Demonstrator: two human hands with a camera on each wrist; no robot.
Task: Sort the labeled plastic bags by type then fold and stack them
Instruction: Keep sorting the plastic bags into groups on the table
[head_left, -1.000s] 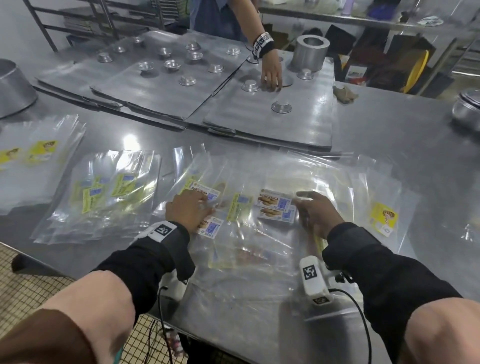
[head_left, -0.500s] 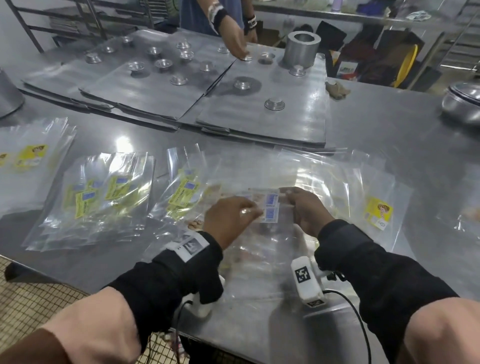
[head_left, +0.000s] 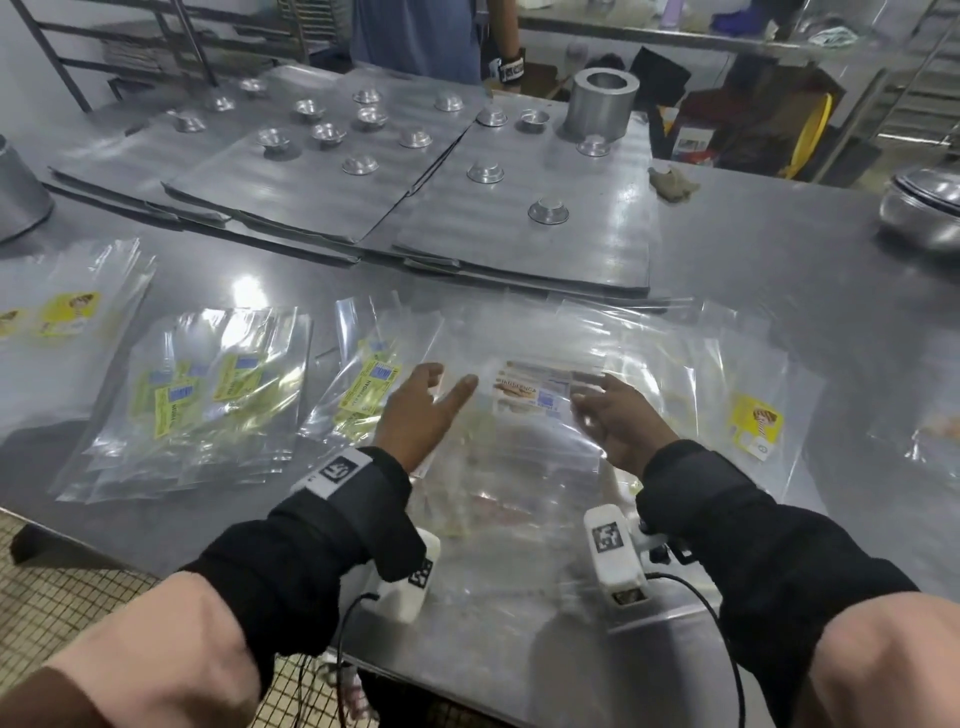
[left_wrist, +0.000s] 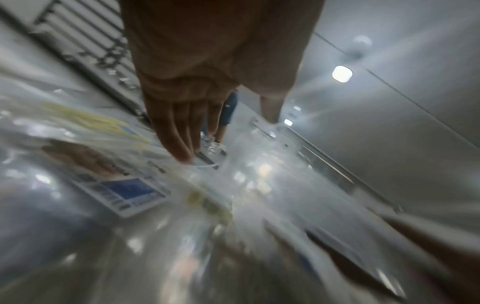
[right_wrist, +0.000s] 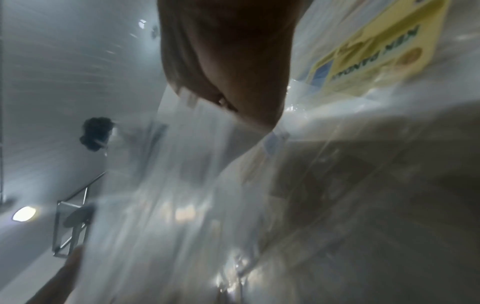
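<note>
Clear plastic bags lie spread over the steel table (head_left: 779, 291). My right hand (head_left: 597, 410) pinches a thin bunch of bags with white-and-brown labels (head_left: 527, 397), lifted slightly above the pile; the right wrist view shows the right hand (right_wrist: 221, 92) pinching that plastic (right_wrist: 182, 164). My left hand (head_left: 441, 384) hovers just left of that label with straight fingers and holds nothing; the left wrist view shows the left hand (left_wrist: 207, 133) with spread fingers. Green-yellow labeled bags sit in a fanned stack (head_left: 208, 395) and a smaller group (head_left: 369, 389). Yellow picture-label bags lie far left (head_left: 67, 312) and right (head_left: 756, 423).
Flat metal trays (head_left: 519, 244) with several small tins cover the far side of the table. A metal cylinder (head_left: 602, 104) stands behind them, a bowl (head_left: 924, 208) at the right, a pot (head_left: 15, 192) at the left. Another person (head_left: 415, 36) stands across the table.
My left hand has let go of the white-labeled bags and opened, drawing slightly left. My right hand keeps its pinch on them. The other person's hands have left the trays.
</note>
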